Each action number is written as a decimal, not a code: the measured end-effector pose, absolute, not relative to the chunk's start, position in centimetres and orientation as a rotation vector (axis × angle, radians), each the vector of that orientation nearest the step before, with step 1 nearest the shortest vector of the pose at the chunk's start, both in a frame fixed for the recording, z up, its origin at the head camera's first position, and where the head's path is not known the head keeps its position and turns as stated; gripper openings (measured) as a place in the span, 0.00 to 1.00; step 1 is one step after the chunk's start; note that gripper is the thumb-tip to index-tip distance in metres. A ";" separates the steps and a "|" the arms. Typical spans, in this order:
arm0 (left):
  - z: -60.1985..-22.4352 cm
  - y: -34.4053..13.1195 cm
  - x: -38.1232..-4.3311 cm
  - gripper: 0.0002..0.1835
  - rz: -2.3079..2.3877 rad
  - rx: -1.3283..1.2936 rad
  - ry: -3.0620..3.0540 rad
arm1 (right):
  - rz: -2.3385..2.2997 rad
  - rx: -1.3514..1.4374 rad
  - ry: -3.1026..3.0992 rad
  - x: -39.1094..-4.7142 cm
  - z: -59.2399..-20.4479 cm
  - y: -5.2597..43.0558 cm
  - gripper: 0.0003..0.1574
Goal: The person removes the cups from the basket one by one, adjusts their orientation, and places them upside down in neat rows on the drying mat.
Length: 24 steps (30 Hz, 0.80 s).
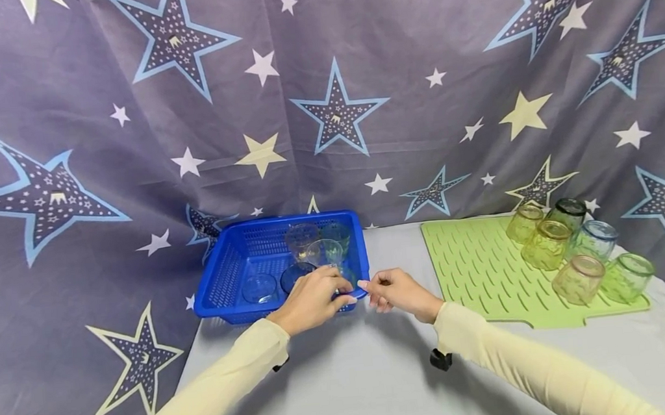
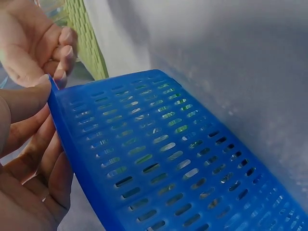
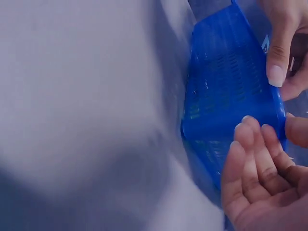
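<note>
A blue perforated plastic basket [image 1: 362, 251] stands on the table, with several drinking glasses [image 1: 259, 287] inside, clear and tinted. My left hand [image 1: 313, 295] pinches its front rim close to the right corner, thumb on the near side; in the left wrist view the left hand's fingers [image 2: 33, 149] lie across that rim. At the corner itself my right hand [image 1: 402, 291] holds the rim between thumb and fingers. The right wrist view shows the right hand [image 3: 269, 183] with its fingertips by the basket's outer wall [image 3: 221, 91]. My left hand partly hides the glasses behind it.
To the right lies a green drying mat [image 1: 466, 268]. On its right side several coloured glasses stand grouped, among them a yellow glass [image 1: 546, 245], a pink glass [image 1: 578, 279] and a green glass [image 1: 627, 277]. A star-patterned curtain [image 1: 399, 163] hangs behind the white table [image 1: 346, 376].
</note>
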<state>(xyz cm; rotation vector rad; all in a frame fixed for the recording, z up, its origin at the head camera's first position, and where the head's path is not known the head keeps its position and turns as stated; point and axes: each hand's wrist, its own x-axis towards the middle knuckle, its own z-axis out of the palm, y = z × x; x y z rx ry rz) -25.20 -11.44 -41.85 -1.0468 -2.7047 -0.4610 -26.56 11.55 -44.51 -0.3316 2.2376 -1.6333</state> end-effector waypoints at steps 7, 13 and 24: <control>-40.9 -12.8 -26.2 0.08 -0.557 -1.023 -2.739 | -1.698 -0.295 2.166 -26.3 -44.5 11.2 0.24; -39.2 -16.7 -28.6 0.06 -0.499 -0.859 -2.775 | -1.729 -0.280 2.142 -26.4 -44.5 11.2 0.25; -39.2 -26.1 -30.4 0.03 -0.127 -0.680 -2.980 | -1.741 -0.262 2.134 -26.2 -45.0 11.5 0.25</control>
